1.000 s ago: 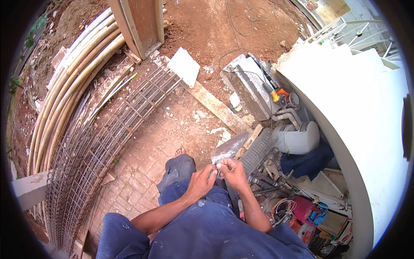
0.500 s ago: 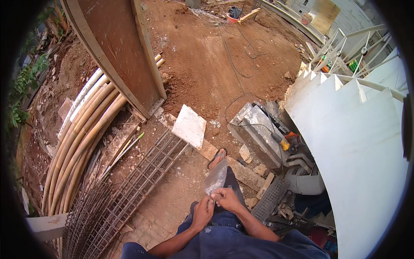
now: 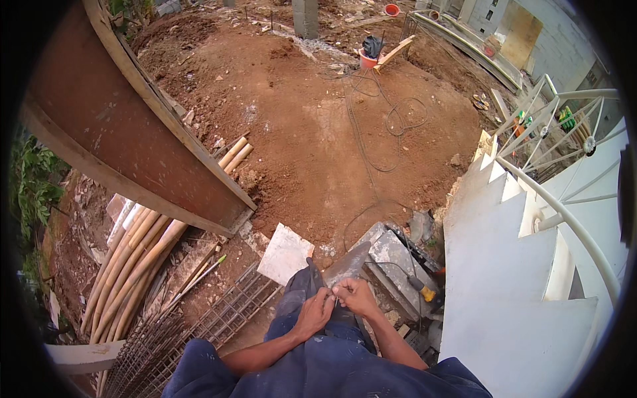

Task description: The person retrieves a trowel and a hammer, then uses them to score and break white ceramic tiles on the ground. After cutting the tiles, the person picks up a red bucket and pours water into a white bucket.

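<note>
My left hand [image 3: 314,312] and my right hand [image 3: 357,298] meet in front of my waist, fingers pinched together. A thin pale bit shows between the fingertips, too small to name. Just beyond them, a flat grey tapering piece [image 3: 346,263] points away to the upper right. It looks like a trowel blade; how it is held is hidden. Below the hands are my dark blue clothes [image 3: 332,361], with a dark trouser leg [image 3: 300,286] beside the left hand.
A white board [image 3: 286,253] and a rebar cage [image 3: 225,305] lie ahead left, near bent pipes [image 3: 142,255]. A brown panel [image 3: 139,126] rises there. Right are grey slabs [image 3: 398,265], a yellow-black cable connector [image 3: 423,289] and white stairs [image 3: 494,265]. A cable [image 3: 365,149] crosses red soil.
My view has tilted up and moved forward, showing more ground ahead. A trouser leg now shows beside the board, and the sandalled foot is out of sight. Both hands remain pinched together.
</note>
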Action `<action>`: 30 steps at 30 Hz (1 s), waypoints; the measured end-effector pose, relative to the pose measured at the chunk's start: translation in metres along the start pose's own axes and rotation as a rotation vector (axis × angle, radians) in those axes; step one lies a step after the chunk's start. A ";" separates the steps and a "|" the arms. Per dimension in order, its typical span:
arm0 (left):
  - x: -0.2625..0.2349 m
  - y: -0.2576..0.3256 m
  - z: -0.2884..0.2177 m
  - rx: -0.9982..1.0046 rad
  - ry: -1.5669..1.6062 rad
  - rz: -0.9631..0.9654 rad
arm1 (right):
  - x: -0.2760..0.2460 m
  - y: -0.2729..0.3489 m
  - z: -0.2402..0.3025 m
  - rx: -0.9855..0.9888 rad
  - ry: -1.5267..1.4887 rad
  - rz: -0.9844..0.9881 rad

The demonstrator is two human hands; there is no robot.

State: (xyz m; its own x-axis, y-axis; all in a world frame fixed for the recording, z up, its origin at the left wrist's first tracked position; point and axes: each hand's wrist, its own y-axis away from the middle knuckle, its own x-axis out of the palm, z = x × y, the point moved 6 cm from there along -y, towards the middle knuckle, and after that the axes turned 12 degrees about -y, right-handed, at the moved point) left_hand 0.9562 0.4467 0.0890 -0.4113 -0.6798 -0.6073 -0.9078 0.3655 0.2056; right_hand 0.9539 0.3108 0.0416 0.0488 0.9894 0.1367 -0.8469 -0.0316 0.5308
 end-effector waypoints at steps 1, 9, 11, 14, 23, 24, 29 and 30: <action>0.001 -0.018 -0.008 0.000 0.008 0.008 | -0.015 -0.008 0.012 -0.010 0.010 -0.036; 0.025 -0.182 -0.048 0.143 -0.038 0.133 | -0.103 -0.102 0.085 -0.045 -0.187 -0.139; 0.032 -0.232 -0.047 0.181 -0.018 0.170 | -0.124 -0.135 0.101 -0.058 -0.241 -0.194; 0.047 -0.323 -0.049 0.225 0.075 0.221 | -0.166 -0.203 0.118 -0.077 -0.262 -0.270; -0.023 -0.588 -0.096 0.168 0.078 0.187 | -0.230 -0.437 0.270 -0.083 -0.316 -0.141; -0.029 -0.608 -0.100 0.120 0.082 0.193 | -0.236 -0.456 0.288 -0.061 -0.284 -0.130; -0.045 -0.702 -0.102 0.057 0.159 0.121 | -0.258 -0.545 0.359 -0.062 -0.248 -0.012; -0.051 -0.721 -0.109 0.061 0.151 0.099 | -0.263 -0.564 0.367 -0.046 -0.250 -0.001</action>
State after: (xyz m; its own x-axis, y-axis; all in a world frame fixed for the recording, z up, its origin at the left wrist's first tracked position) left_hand 1.6225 0.1486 0.0549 -0.5099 -0.7246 -0.4637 -0.8576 0.4701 0.2085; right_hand 1.6127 0.0160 0.0135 0.1740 0.9233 0.3423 -0.8700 -0.0188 0.4928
